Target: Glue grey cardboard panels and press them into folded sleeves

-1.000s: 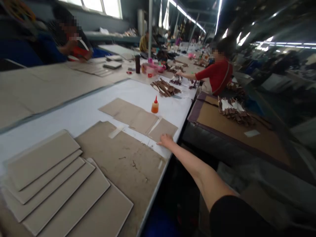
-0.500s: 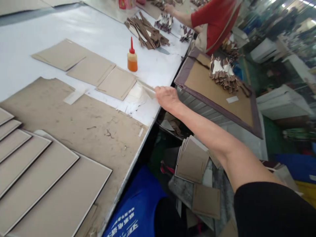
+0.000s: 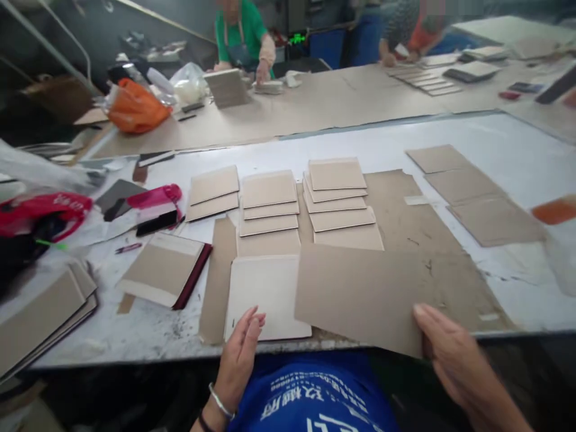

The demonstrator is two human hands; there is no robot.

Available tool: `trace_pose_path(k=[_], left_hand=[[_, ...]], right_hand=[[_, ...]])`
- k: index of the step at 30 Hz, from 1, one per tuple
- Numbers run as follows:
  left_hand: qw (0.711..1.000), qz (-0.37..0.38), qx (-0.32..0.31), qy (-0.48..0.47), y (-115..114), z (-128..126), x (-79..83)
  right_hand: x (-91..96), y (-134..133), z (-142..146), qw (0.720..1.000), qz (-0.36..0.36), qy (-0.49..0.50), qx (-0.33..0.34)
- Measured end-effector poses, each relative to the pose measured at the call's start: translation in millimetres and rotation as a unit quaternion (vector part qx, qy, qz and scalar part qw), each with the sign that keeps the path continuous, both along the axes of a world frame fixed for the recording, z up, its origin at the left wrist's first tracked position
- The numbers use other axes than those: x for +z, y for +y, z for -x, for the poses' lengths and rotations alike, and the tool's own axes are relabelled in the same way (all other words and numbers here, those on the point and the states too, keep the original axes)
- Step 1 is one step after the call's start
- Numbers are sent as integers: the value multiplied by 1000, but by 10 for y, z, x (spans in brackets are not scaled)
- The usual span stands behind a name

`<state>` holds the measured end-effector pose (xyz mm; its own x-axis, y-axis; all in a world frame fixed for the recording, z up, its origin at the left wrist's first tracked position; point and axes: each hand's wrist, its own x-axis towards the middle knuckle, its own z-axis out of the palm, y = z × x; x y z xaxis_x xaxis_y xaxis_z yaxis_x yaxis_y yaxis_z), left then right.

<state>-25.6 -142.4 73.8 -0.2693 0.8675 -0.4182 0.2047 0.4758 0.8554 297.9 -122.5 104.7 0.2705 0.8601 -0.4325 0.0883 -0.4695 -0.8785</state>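
Note:
My right hand (image 3: pixel 443 336) grips the right edge of a plain brown cardboard panel (image 3: pixel 355 294), thumb on top. The panel is tilted over the front of the table and overlaps the right side of a pale square board (image 3: pixel 265 294). At that board's front left corner is my left hand (image 3: pixel 245 339), its fingers partly stretched and holding nothing. Beyond lie overlapping cardboard panels in columns: a left column (image 3: pixel 213 191), a middle column (image 3: pixel 270 191) and a right column (image 3: pixel 337 175).
Three panels (image 3: pixel 465 186) lie in a row at the right, beside a blurred orange glue bottle (image 3: pixel 555 211). At left are a board with a maroon edge (image 3: pixel 164 270), a pink pouch (image 3: pixel 155 197) and stacked panels (image 3: pixel 49 318). Two people work at the far table (image 3: pixel 315 108).
The view has swung left from the table's right end. My right hand has come back from there to the front of the table with a cardboard panel. My left hand has come into view.

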Motion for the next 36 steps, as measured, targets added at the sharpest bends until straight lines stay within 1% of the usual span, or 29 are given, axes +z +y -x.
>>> trace_pose_path(k=[2, 4, 5, 7, 9, 11, 13, 16, 18, 21, 24, 28, 31, 36], left_hand=[[999, 5, 31, -12, -62, 195, 46], [999, 5, 43, 7, -107, 401, 54], [999, 3, 43, 17, -119, 499, 40], [999, -4, 42, 20, -125, 673, -23], [999, -12, 41, 16, -116, 814, -114], [998, -19, 35, 39, -95, 925, -208], [996, -16, 13, 84, -63, 1007, -279], [988, 5, -40, 148, -3, 1071, -329], [982, 12, -67, 175, 29, 1075, -343], [975, 10, -90, 202, 52, 1049, -379], [965, 12, -122, 232, 55, 1022, -447], [953, 2, -154, 261, 67, 1014, -544], [950, 3, -160, 268, 83, 1023, -588], [945, 8, -169, 278, 94, 1034, -614]], right_hand=[[-58, 57, 570, 993, 35, 96, 60], [-100, 98, 1017, 984, 34, 142, 99], [-128, 116, 1184, 982, 28, 146, 114], [-200, 146, 1413, 982, 17, 125, 140], [-284, 170, 1529, 983, 8, 54, 177], [-371, 193, 1571, 971, -4, -52, 234], [-454, 223, 1575, 944, -18, -151, 293], [-559, 278, 1563, 902, -24, -250, 351], [-601, 311, 1563, 873, -17, -313, 374], [-620, 333, 1582, 829, 12, -396, 395], [-617, 312, 1602, 797, 45, -453, 397], [-633, 256, 1613, 771, 64, -493, 398], [-656, 238, 1627, 763, 70, -504, 399], [-688, 240, 1661, 756, 82, -512, 401]])
